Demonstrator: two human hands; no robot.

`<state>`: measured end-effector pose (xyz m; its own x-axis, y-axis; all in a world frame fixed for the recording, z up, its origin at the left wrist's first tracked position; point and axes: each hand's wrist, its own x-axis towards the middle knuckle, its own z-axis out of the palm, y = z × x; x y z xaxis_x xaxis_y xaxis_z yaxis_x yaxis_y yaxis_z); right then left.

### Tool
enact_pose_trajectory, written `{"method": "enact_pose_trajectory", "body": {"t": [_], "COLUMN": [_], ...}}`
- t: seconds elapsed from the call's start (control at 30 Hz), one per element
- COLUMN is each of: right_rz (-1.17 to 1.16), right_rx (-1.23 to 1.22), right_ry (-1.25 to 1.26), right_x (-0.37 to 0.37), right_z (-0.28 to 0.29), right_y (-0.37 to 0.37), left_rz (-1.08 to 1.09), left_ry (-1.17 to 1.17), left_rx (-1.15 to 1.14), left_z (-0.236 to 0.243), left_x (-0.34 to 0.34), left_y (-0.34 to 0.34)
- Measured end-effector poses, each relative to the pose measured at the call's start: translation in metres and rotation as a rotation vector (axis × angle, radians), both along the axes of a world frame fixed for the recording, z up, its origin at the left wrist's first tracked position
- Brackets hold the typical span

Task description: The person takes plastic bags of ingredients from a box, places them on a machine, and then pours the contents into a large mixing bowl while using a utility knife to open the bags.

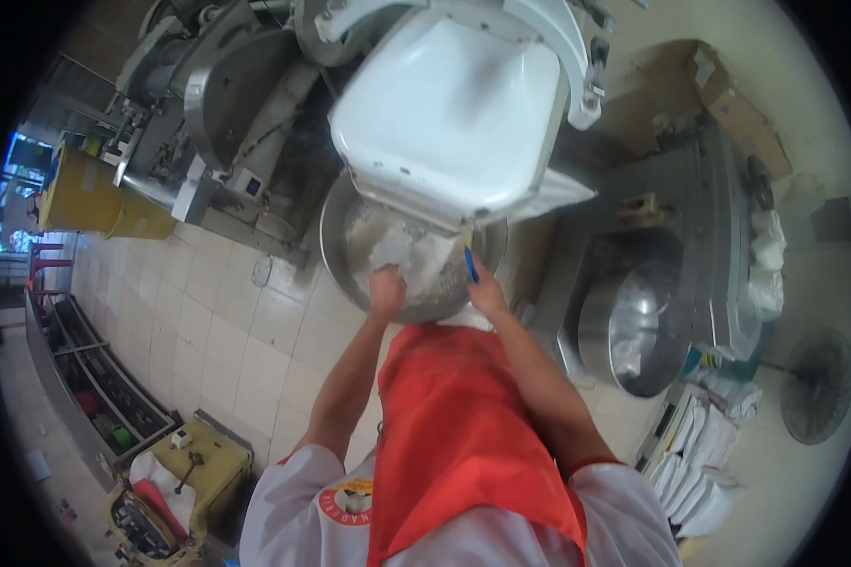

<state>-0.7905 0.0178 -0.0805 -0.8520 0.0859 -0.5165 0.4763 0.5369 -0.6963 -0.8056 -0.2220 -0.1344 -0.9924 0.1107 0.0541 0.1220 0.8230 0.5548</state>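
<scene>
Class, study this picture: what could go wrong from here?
The right hand holds a slim blue tool over the metal bowl; if it slipped, it might fall into the whitish contents.

The white machine part overhangs the bowl, so the left hand or right hand might bump it when lifted.

The white machine [449,104] runs off the upper edge and hides the far rim of the bowl [435,310]. The pale thing [392,249] at the left hand [388,291] is too blurred to identify; so is the tip of the blue tool [471,266] in the right hand [487,295].
</scene>
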Motion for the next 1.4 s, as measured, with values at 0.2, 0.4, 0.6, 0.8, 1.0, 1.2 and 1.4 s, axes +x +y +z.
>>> {"method": "enact_pose_trajectory", "body": {"t": [0.2,0.4,0.6,0.8,1.0,1.2,1.4], "right_rz": [-0.189,-0.365,-0.279,-0.425,0.025,0.103,0.081], "right_rx": [-0.061,-0.340,-0.110,-0.013,0.159,0.259,-0.258], "right_ry": [-0.078,-0.161,-0.088,0.235,0.067,0.442,-0.239], "right_x": [0.033,0.036,0.042,0.042,0.045,0.034,0.026], "right_z": [-0.025,-0.001,0.003,0.014,-0.003,-0.021,0.017], "right_y": [0.008,-0.002,0.012,0.000,0.023,0.029,0.020], "left_rz": [-0.078,0.300,0.899,1.249,0.883,1.132,1.037], "left_ry": [0.126,0.139,-0.438,-0.937,-1.231,-1.183,-1.090], "left_rx": [0.035,0.169,1.349,1.886,1.538,1.759,1.682], "left_z": [0.033,-0.020,-0.066,-0.133,-0.116,-0.146,-0.132], "left_x": [-0.016,-0.008,-0.039,-0.053,-0.055,-0.046,-0.041], "left_y": [0.006,-0.006,-0.029,-0.040,-0.002,-0.029,-0.035]}}
